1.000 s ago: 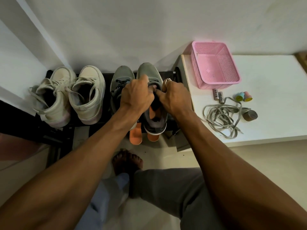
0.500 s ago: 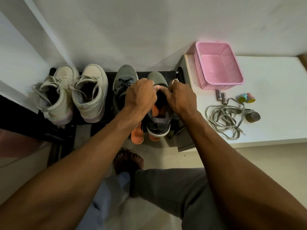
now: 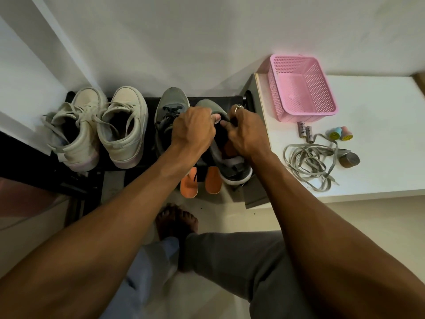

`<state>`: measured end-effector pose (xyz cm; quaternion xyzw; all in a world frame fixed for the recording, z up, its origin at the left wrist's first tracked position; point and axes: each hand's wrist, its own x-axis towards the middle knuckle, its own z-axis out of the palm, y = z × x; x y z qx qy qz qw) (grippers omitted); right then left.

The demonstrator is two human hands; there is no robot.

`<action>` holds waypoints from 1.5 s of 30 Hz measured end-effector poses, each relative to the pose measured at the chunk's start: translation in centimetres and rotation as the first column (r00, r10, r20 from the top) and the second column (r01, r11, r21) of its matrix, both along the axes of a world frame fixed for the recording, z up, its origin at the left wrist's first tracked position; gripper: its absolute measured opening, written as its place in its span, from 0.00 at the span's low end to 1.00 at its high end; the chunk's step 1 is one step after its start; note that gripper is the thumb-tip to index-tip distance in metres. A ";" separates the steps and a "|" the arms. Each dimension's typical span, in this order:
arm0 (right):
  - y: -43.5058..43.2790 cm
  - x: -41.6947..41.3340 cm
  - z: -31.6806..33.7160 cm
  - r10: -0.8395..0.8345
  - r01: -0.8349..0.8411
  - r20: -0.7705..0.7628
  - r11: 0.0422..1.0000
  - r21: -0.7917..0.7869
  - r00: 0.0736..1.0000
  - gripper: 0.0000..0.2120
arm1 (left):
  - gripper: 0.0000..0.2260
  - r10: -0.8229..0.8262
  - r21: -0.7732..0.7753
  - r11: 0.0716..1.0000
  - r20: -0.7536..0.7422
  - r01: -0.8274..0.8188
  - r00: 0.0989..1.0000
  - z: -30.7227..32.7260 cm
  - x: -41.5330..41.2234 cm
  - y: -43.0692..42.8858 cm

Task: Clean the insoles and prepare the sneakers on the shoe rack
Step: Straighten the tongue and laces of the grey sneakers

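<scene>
On the black shoe rack (image 3: 128, 169) stand two white sneakers (image 3: 99, 127) at the left and two grey sneakers at the middle. My left hand (image 3: 193, 130) and my right hand (image 3: 247, 132) both grip the opening of the right grey sneaker (image 3: 232, 169), pulling its sides apart; an orange insole (image 3: 230, 147) shows inside it. The left grey sneaker (image 3: 169, 107), laced, is partly hidden behind my left hand. Two orange insoles (image 3: 200, 183) stick out from under the sneakers at the rack's front edge.
A white table (image 3: 379, 107) stands right of the rack. On it are a pink mesh basket (image 3: 301, 88), two batteries (image 3: 305, 133), small coloured stamps (image 3: 340, 133), a loose grey shoelace (image 3: 308, 162) and a small grey roll (image 3: 349, 160). My bare foot (image 3: 176, 221) is on the floor below.
The right grey sneaker has shifted right and turned its heel toward the table. Both hands moved with it and stayed on its opening.
</scene>
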<state>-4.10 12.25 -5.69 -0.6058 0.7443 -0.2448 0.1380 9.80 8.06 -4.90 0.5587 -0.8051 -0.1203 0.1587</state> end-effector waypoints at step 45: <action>-0.4 -1.7 1.7 -0.103 0.084 0.023 0.902 0.423 0.994 0.24 | 0.15 0.048 0.338 0.937 0.131 -0.090 0.990 2.7 0.7 0.4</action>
